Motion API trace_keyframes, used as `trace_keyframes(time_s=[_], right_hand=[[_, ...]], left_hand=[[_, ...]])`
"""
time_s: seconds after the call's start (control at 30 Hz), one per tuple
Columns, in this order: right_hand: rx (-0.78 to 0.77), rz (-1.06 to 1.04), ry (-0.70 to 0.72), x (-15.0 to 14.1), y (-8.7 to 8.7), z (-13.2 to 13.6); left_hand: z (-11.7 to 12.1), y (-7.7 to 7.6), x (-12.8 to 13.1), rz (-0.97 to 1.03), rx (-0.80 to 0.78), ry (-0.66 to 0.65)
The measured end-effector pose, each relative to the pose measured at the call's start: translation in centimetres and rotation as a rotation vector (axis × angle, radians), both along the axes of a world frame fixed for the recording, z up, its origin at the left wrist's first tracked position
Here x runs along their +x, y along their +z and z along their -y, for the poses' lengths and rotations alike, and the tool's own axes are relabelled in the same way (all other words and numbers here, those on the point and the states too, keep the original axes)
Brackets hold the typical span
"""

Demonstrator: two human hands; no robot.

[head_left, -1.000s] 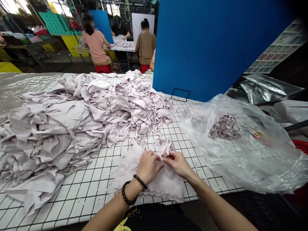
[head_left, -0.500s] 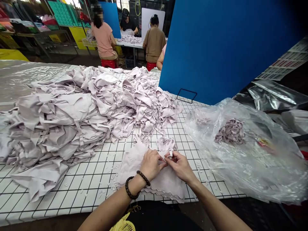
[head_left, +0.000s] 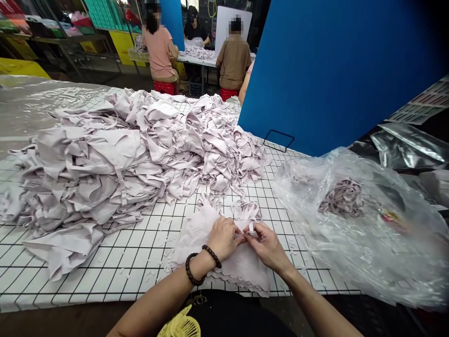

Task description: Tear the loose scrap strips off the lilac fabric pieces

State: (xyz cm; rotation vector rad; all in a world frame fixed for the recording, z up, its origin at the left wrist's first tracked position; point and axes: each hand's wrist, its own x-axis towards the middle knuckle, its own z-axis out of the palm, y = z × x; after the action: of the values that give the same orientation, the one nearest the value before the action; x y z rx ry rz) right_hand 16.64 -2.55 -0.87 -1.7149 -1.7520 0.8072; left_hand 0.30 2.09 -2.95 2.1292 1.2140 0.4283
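In front of me on the table lies a small flat stack of pale lilac garments [head_left: 196, 238] with thin straps [head_left: 247, 209] at its far edge and a scalloped near edge. My left hand [head_left: 223, 238] rests on the top garment, fingertips pinched at its upper edge. Close against it, my right hand [head_left: 268, 247] pinches the same spot; a white band [head_left: 251, 228] circles its index finger. The exact bit of cloth between the fingertips is hidden. Tiny white scraps [head_left: 163, 236] are scattered beside the stack.
A large heap of similar garments [head_left: 119, 154] covers the left and middle of the gridded table [head_left: 140, 262]. A blue board [head_left: 315, 70] with a wire stand [head_left: 278, 140] rises behind. At right, a clear plastic bag [head_left: 305, 201] holds bundled straps [head_left: 343, 196]. Several people sit beyond.
The whole view has shifted slightly, with the scene moving a little to the right. Both hands stay pinched together at the garment's upper edge, with only slight finger movement.
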Motion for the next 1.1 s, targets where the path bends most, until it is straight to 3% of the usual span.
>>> trace_keyframes(time_s=[0.2, 0.33, 0.43, 0.63, 0.77, 0.93, 1.1], right_hand=[[0.199, 0.304, 0.231, 0.2, -0.4, -0.1], [0.147, 0.336, 0.281, 0.6, 0.2, -0.7], [-0.05, 0.14, 0.216, 1.0, 0.8, -1.5], [-0.612, -0.607, -0.032, 1.6, 0.1, -2.9], [-0.644, -0.902, -0.214, 3.4, 0.1, -4.7], [-0.533, -0.889, -0.325, 6.0, -0.8, -7.2], [-0.538, -0.559, -0.315, 6.9, -1.8, -8.2]], left_hand=[[-0.1, 0.1, -0.1, 0.021, -0.013, -0.015], [-0.1, 0.2, 0.0, 0.019, -0.029, -0.007], [-0.2, 0.3, 0.1, 0.012, -0.05, -0.017], [-0.4, 0.4, 0.1, -0.016, -0.023, -0.023], [-0.4, 0.5, 0.1, -0.014, -0.038, -0.03], [-0.3, 0.1, 0.1, -0.006, -0.029, -0.021], [-0.1, -0.5, 0.2, 0.014, -0.009, -0.014]])
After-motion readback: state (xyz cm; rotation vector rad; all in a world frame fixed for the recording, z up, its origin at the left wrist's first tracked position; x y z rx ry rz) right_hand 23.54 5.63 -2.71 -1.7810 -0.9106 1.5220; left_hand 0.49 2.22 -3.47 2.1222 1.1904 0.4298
